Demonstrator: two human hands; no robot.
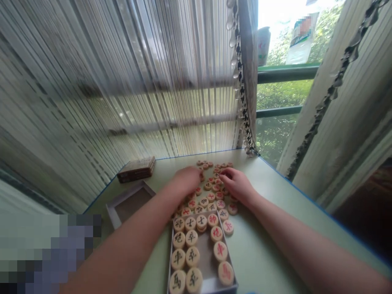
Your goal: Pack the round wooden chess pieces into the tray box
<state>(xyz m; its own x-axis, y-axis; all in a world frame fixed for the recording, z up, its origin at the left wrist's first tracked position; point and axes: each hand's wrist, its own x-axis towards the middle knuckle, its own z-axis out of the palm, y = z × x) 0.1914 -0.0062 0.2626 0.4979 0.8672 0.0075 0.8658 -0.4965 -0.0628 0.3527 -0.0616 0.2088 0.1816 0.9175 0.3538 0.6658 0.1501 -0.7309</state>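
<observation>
Round wooden xiangqi pieces (pixel 203 201) with red or black characters lie loose across the pale green table, several overlapping. My left hand (pixel 190 178) reaches over the left of this spread, its fingers curled round a piece at the fingertips, partly hidden. On the right side, my right hand (pixel 235 184) has thumb and forefinger pinched at the edge of a piece with a black character (pixel 217 175). Nearer me sits an open shallow box (pixel 208 253). Black pieces stand in two columns along its left, red ones down its right, and a row fills its far end.
An upturned box lid (pixel 130 203) lies left of my left forearm. Behind it is a brown, flat stacked object (pixel 136 169) near the table's edge. String curtains (pixel 171 102) hang along the far side. A can (pixel 263 45) and a bottle (pixel 301 38) stand at the window.
</observation>
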